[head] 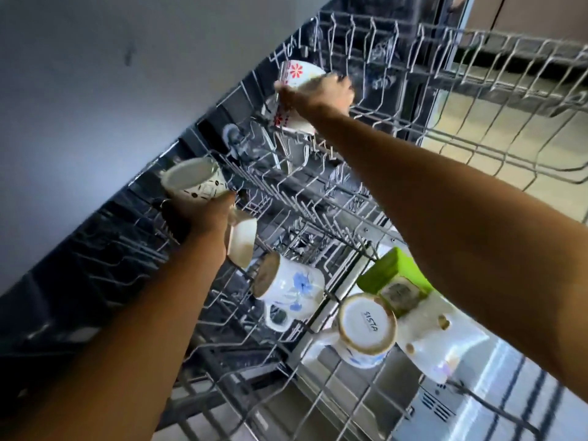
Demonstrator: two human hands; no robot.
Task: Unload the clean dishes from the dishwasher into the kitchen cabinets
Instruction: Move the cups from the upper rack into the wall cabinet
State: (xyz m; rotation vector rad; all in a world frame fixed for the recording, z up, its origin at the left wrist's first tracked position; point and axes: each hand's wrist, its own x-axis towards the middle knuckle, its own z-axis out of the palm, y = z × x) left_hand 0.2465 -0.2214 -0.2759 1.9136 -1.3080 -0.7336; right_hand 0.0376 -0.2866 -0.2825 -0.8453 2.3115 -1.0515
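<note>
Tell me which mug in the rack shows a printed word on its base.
The upturned mug nearest the camera, beside the green container: its base reads "SISTA". The blue-flower mug shows a plain base.

Dishwasher rack [318, 198], wire: two mugs [288, 289] [366, 329] upside down at near end, side by side; lidded container [394, 281] just beside the right mug; bowl [296, 93] at far end; second rack [477, 74] to the right, higher.

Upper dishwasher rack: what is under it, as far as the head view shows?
Through the upper rack wires, plate edges stand upright in a lower level, and cutlery glints further down. Mugs, arms and wires cover the rest, so no full count is possible.
</note>
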